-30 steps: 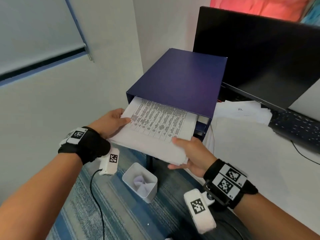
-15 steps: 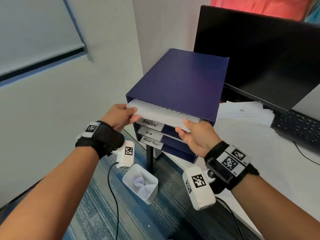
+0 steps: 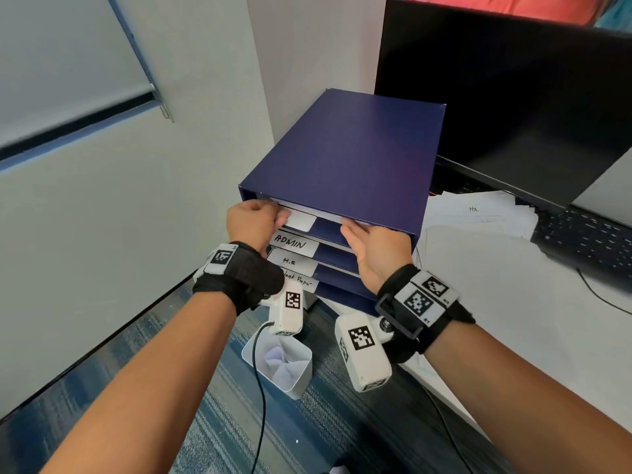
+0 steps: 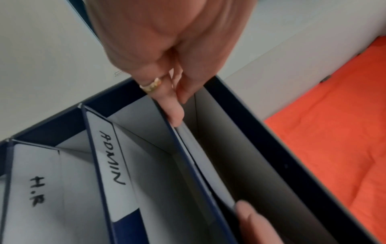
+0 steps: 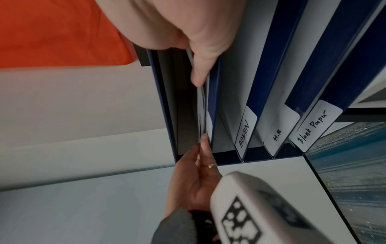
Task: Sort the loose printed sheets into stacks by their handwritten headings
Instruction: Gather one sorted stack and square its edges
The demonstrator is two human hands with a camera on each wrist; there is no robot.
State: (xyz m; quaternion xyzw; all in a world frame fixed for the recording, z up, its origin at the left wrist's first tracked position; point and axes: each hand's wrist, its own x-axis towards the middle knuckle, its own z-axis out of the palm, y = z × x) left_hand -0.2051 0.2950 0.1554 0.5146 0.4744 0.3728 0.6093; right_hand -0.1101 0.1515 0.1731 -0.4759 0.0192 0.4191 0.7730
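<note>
- Printed sheets (image 3: 307, 210): lay flat in the top slot of the blue tray organiser (image 3: 345, 159), long axis running into the slot, only the front edge showing.
- Left hand (image 3: 253, 222): fingers curled at the sheets' left front corner, pinching it.
- Right hand (image 3: 376, 248): fingers fairly straight, pressing the sheets' right front edge.
- Lower trays: labelled ADMIN (image 3: 295, 241), H.R (image 3: 290, 261) and Blank Paper, the last partly hidden by the left wrist.
- Loose papers (image 3: 478, 217): lay on the bench (image 3: 513, 302) beside the organiser, before a dark monitor (image 3: 506, 97).
- Top tray's label: wording unreadable.
</note>
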